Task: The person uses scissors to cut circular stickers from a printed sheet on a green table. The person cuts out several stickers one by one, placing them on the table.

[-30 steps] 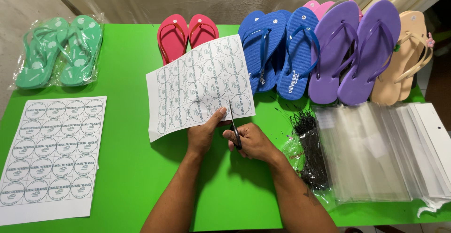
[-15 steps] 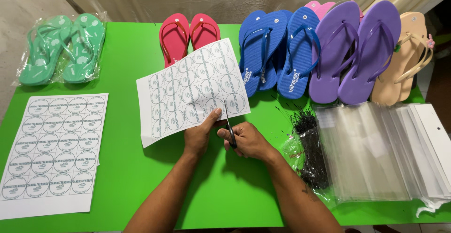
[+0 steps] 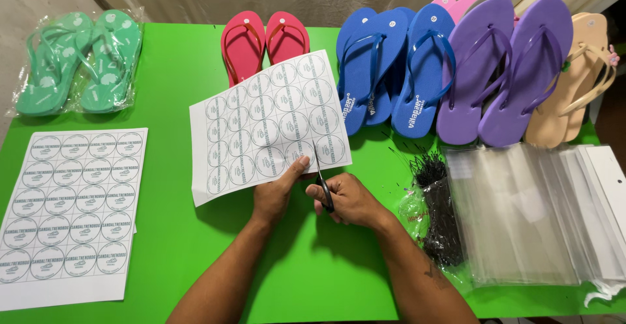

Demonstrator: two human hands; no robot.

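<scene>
1. Head view: the left hand (image 3: 274, 193) pinches the lower edge of a sheet of round labels (image 3: 270, 125), its grip clenched on the paper and lifting it off the green tabletop (image 3: 176, 89).
2. The right hand (image 3: 349, 200) is just right of the sheet's lower edge, its grip closed around a pair of scissors (image 3: 321, 174) whose blades bite into that edge.
3. Behind the sheet lie red flip-flops (image 3: 264, 40); right of it, blue flip-flops (image 3: 391, 69), purple flip-flops (image 3: 502, 66) and a beige pair (image 3: 577, 82).
4. Well left of the sheet lies a second label sheet (image 3: 68, 213) flat, with bagged green flip-flops (image 3: 78, 60) behind it.
5. Right of the sheet's lower corner sit a bundle of black ties (image 3: 440, 210) and a stack of clear bags (image 3: 535, 213).
</scene>
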